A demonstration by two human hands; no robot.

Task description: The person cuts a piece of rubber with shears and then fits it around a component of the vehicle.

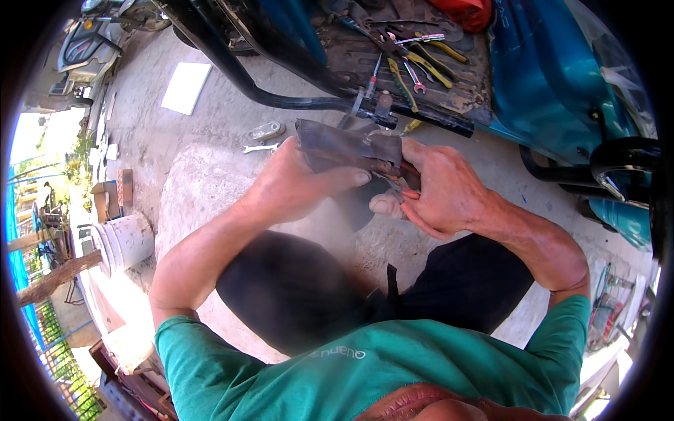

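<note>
A dark, worn, folded piece that looks like rubber or leather (347, 144) is held up in front of me between both hands. My left hand (291, 184) is closed on its left end, the thumb lying along the lower edge and the fingers mostly hidden behind it. My right hand (449, 184) grips its right end. A narrow orange part (410, 194), perhaps a tool's handle, shows by the right fingers; its kind is hard to make out. Behind the piece, a metal clamp-like bracket (359, 102) sits on a black tube frame (295, 103).
Pliers (430, 64), wrenches (414, 78) and a screwdriver (373, 76) lie on the dirty footboard (474, 88) beside teal bodywork (540, 70). On the concrete are a spanner (260, 148), a grey metal part (267, 131) and a white sheet (186, 88). A white bucket (126, 242) stands left.
</note>
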